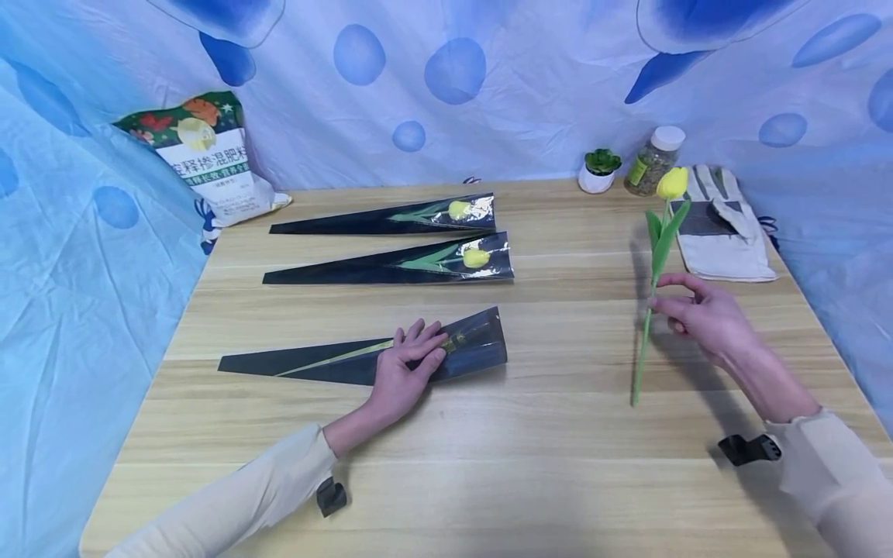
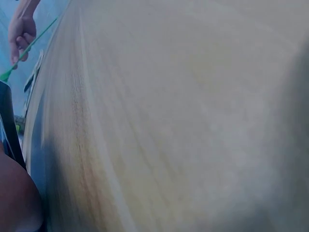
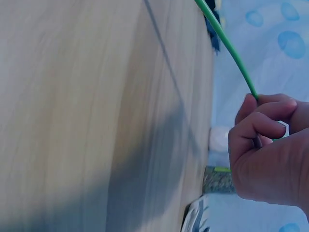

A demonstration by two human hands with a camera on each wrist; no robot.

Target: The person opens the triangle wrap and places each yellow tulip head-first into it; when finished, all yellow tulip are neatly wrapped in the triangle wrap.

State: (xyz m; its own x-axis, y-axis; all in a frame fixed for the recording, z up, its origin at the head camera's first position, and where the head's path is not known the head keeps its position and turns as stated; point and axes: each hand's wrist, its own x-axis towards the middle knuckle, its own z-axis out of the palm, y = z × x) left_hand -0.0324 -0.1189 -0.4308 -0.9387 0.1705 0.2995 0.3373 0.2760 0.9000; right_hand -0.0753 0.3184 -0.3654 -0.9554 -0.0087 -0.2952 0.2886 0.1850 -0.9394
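My right hand (image 1: pixel 687 310) pinches the green stem of a yellow tulip (image 1: pixel 672 184) and holds it upright above the wooden table (image 1: pixel 558 449); the stem (image 3: pixel 227 46) runs out of my curled fingers (image 3: pixel 263 123). My left hand (image 1: pixel 408 364) lies flat with straight fingers on a dark cone-shaped flower sleeve (image 1: pixel 474 345), which has a pale green line along it. Two more dark sleeves (image 1: pixel 418 218) (image 1: pixel 425 263), each holding a yellow tulip, lie farther back. In the left wrist view the far hand (image 2: pixel 21 34) and green stem (image 2: pixel 34 43) show small at top left.
A fertiliser bag (image 1: pixel 209 159) leans at the back left. A small potted succulent (image 1: pixel 600 170), a jar (image 1: pixel 652 160) and a work glove (image 1: pixel 718 225) sit at the back right. Blue spotted cloth (image 1: pixel 84 256) surrounds the table.
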